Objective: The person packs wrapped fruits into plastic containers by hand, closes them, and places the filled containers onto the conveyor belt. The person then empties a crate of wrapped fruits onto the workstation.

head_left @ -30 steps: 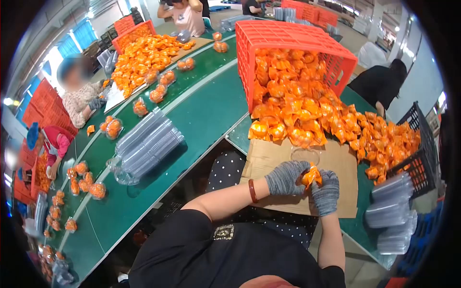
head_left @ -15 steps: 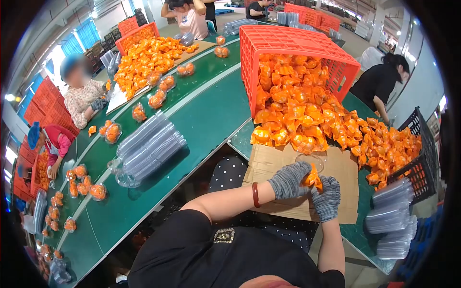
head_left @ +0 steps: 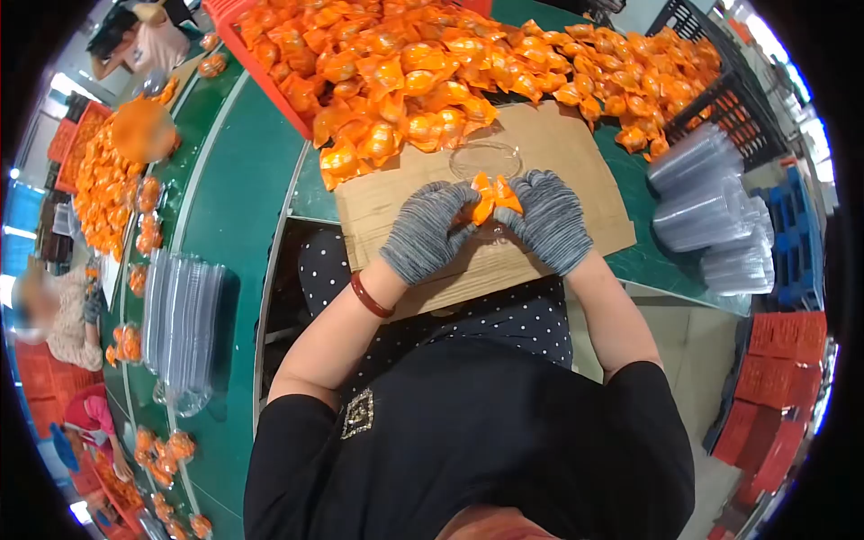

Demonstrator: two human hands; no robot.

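An orange-wrapped fruit (head_left: 486,200) sits between my two gloved hands over the cardboard sheet (head_left: 387,211). My left hand (head_left: 429,227), in a grey knit glove, grips its left side with bent fingers. From the other side, the gloved fingers of my right hand (head_left: 551,219) pinch the orange wrapper. Much of the fruit is covered by the fingers. Just beyond my hands, a clear plastic container (head_left: 486,160) lies on the cardboard. The pile of orange-wrapped fruits (head_left: 396,81) reaches the sheet's far edge.
A red crate (head_left: 270,76) lies tipped behind the pile. At right are a black crate (head_left: 733,112) and stacked clear containers (head_left: 706,211). More nested containers (head_left: 183,315) lie on the green table (head_left: 238,171) at left. Co-workers sit along the far left side.
The view has swung right and tilted down toward my hands. My hands have turned the wrapped fruit, and now both hold it from opposite sides.
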